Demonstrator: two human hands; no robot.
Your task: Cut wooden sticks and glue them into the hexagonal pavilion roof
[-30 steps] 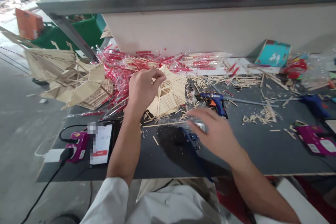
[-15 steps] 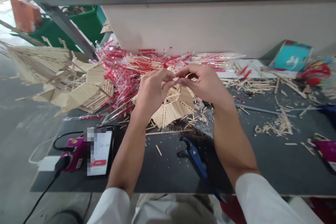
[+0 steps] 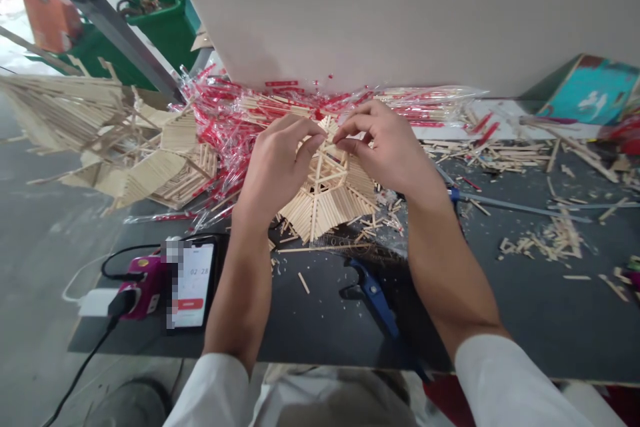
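A tiered, roof-like model built of thin wooden sticks stands on the dark table between my hands. My left hand is over its upper left side, thumb and forefinger pinched near the top. On the other side, my right hand also pinches at the peak, a small gap from the left fingertips. Anything between the fingertips of either hand is too small to make out. Below the model lie a clear ruler, a loose stick and a blue-handled cutter.
Red-and-clear wrappers with sticks pile up behind the model. A larger stick structure stands at the left. A phone and a purple power adapter lie front left. Stick scraps and a teal box are at the right.
My hands, whose fingertips met above the model, have drawn slightly apart at its peak, uncovering more of its upper frame. The view has shifted a little.
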